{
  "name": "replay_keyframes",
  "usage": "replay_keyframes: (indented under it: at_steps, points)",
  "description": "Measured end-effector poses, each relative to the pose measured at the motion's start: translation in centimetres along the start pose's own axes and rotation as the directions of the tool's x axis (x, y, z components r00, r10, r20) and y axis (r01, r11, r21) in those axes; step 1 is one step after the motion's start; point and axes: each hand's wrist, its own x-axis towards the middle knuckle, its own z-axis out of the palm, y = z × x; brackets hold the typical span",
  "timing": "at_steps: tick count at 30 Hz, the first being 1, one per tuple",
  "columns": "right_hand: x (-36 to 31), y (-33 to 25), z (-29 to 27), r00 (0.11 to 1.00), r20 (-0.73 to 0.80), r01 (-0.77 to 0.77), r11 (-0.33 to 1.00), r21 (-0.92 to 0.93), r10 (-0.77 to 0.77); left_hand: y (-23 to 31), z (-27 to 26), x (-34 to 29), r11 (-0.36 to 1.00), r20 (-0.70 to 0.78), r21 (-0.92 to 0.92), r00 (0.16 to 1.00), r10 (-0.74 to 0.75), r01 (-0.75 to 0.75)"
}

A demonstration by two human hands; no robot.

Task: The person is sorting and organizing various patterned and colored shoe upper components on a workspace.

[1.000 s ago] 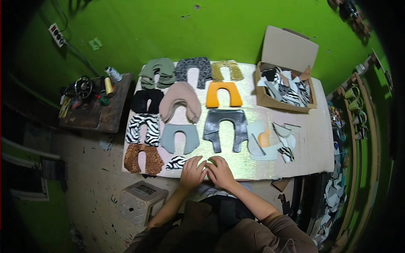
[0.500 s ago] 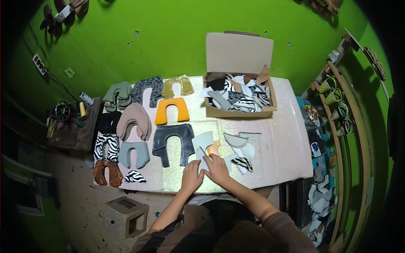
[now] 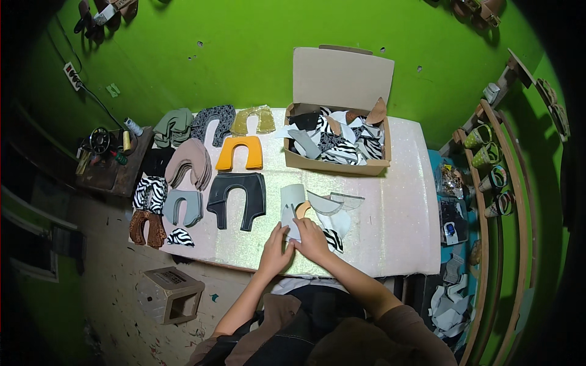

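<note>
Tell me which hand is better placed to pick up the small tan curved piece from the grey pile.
Right. The right hand lies just below the tan curved piece, touching the grey pile; the left hand sits lower, to the side.

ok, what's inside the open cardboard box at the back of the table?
The open cardboard box holds a heap of cut zebra-print, grey, black and tan material pieces. Lower layers and the box floor are covered.

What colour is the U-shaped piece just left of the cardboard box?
Orange piece, plain, clearest in the head view.
</note>
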Motion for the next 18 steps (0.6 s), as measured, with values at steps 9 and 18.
replay_keyframes:
  at_steps: [9,18]
  points:
    - [-0.5,0.7,-1.7,0.992,-0.061,-0.097,0.965,0.242,0.115,1.8,0.4,0.8,0.998,-0.007,-0.06,1.0,-0.007,0.006]
    - [-1.4,2.5,-2.6,0.901,-0.089,-0.238,0.657,0.715,0.424,2.1,1.4,1.2,0.992,-0.086,-0.116,0.995,-0.058,0.048]
